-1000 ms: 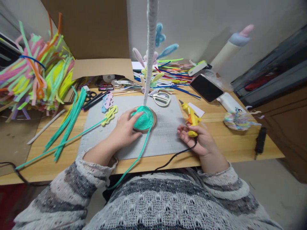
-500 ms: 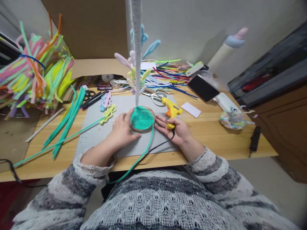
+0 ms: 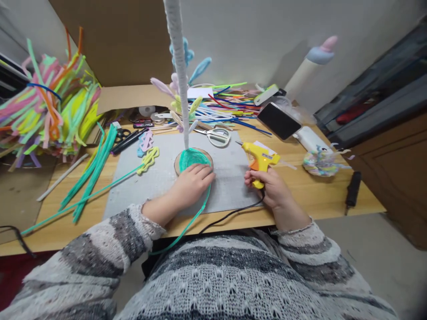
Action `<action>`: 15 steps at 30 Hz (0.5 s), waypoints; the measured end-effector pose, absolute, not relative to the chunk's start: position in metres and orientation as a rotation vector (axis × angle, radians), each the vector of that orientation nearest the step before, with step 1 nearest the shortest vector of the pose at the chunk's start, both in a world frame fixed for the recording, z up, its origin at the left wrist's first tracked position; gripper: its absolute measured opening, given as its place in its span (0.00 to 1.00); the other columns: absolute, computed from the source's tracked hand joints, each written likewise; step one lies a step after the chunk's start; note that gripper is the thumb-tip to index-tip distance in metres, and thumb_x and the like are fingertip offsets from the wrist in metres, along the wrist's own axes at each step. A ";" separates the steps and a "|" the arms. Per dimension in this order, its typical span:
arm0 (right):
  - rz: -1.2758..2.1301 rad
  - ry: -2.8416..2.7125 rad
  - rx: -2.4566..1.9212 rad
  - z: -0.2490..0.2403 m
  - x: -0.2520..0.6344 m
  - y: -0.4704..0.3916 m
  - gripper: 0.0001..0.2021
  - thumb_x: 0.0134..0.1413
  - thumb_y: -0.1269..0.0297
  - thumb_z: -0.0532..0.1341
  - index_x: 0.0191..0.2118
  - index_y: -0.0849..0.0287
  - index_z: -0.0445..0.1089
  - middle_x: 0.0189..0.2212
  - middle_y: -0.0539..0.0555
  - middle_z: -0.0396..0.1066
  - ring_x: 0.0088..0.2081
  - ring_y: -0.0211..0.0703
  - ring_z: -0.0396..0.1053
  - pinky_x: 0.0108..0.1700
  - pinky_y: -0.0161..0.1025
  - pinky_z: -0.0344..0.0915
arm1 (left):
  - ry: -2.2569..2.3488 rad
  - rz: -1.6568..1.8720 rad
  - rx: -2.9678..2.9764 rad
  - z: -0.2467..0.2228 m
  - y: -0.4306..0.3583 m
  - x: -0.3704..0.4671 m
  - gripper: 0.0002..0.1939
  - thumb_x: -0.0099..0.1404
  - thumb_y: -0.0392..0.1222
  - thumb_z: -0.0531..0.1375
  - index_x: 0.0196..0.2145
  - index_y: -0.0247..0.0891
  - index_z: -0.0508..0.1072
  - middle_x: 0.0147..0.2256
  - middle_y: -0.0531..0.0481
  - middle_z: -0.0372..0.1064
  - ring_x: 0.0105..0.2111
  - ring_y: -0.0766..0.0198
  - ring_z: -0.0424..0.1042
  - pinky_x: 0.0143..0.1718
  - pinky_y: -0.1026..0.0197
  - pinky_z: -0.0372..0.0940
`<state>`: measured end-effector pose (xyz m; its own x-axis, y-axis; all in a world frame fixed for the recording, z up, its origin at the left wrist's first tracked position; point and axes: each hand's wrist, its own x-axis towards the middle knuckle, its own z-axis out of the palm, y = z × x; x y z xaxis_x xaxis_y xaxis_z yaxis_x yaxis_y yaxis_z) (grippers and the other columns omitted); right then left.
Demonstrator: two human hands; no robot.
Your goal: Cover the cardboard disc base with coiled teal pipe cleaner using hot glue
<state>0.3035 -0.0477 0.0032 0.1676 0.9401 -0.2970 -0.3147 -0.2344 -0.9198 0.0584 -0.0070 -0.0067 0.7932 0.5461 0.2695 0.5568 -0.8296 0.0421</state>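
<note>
My left hand (image 3: 193, 184) lies flat over the front of a round wooden base (image 3: 177, 165), fingers stretched across its coiled green pipe cleaner covering (image 3: 191, 158). From under the fingertips a loose green strand (image 3: 204, 208) runs down past the table edge. A white wrapped stem (image 3: 181, 80) rises upright from the back of the base, with pastel petal shapes (image 3: 200, 70) around it. To the right, my right hand (image 3: 276, 189) is closed round the handle of a yellow hot glue gun (image 3: 263, 155). Its nozzle points up and left, apart from the base.
A grey mat (image 3: 230, 189) lies beneath the base. Scissors (image 3: 218, 137), a phone (image 3: 279, 121) and loose pipe cleaners (image 3: 227, 106) lie behind. Green pipe cleaners (image 3: 91, 173) and yellow zigzag pieces (image 3: 148, 161) are at left. The glue gun's black cord (image 3: 230, 215) crosses the front.
My left hand has moved from the left side of the base onto its top. My right hand has drawn away to the right, now gripping the glue gun with curled fingers.
</note>
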 end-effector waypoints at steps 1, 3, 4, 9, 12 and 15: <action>1.358 -0.724 -1.282 0.001 0.303 -0.049 0.13 0.36 0.67 0.69 0.31 0.60 0.68 0.22 0.49 0.74 0.21 0.35 0.70 0.23 0.31 0.68 | -0.930 -0.453 -2.929 -0.007 -0.006 0.059 0.13 0.71 0.35 0.51 0.49 0.34 0.71 0.52 0.40 0.71 0.54 0.53 0.69 0.55 0.48 0.63; 1.364 -0.778 -1.304 -0.003 0.303 -0.052 0.14 0.37 0.65 0.70 0.32 0.61 0.69 0.23 0.50 0.74 0.23 0.35 0.70 0.25 0.32 0.68 | -0.980 -0.492 -2.920 -0.008 -0.003 0.059 0.14 0.71 0.35 0.51 0.50 0.33 0.71 0.52 0.40 0.71 0.55 0.52 0.69 0.55 0.48 0.64; 1.366 -0.800 -1.315 -0.005 0.302 -0.052 0.14 0.37 0.65 0.70 0.32 0.61 0.69 0.24 0.50 0.74 0.23 0.35 0.70 0.25 0.32 0.68 | -0.999 -0.496 -2.922 -0.007 -0.002 0.060 0.14 0.71 0.35 0.52 0.51 0.33 0.70 0.53 0.40 0.71 0.55 0.52 0.68 0.55 0.49 0.64; 1.372 -0.836 -1.355 -0.012 0.301 -0.053 0.14 0.38 0.61 0.70 0.32 0.61 0.69 0.24 0.50 0.75 0.23 0.35 0.70 0.24 0.33 0.67 | -0.948 -0.367 -2.918 0.000 0.003 0.066 0.13 0.70 0.34 0.51 0.47 0.32 0.71 0.49 0.38 0.73 0.52 0.50 0.70 0.52 0.48 0.64; 1.367 -0.832 -1.370 -0.013 0.301 -0.053 0.15 0.38 0.60 0.70 0.32 0.61 0.69 0.24 0.50 0.75 0.23 0.35 0.70 0.25 0.33 0.67 | -0.916 -0.284 -2.891 0.005 0.005 0.071 0.10 0.68 0.33 0.51 0.40 0.32 0.72 0.44 0.38 0.74 0.49 0.49 0.71 0.49 0.49 0.65; 1.370 -0.859 -1.374 -0.013 0.302 -0.055 0.16 0.38 0.60 0.70 0.34 0.60 0.68 0.25 0.50 0.74 0.24 0.36 0.71 0.25 0.33 0.67 | -1.081 -0.298 -2.930 0.012 0.010 0.072 0.10 0.68 0.34 0.51 0.38 0.34 0.72 0.37 0.42 0.75 0.41 0.53 0.74 0.43 0.53 0.66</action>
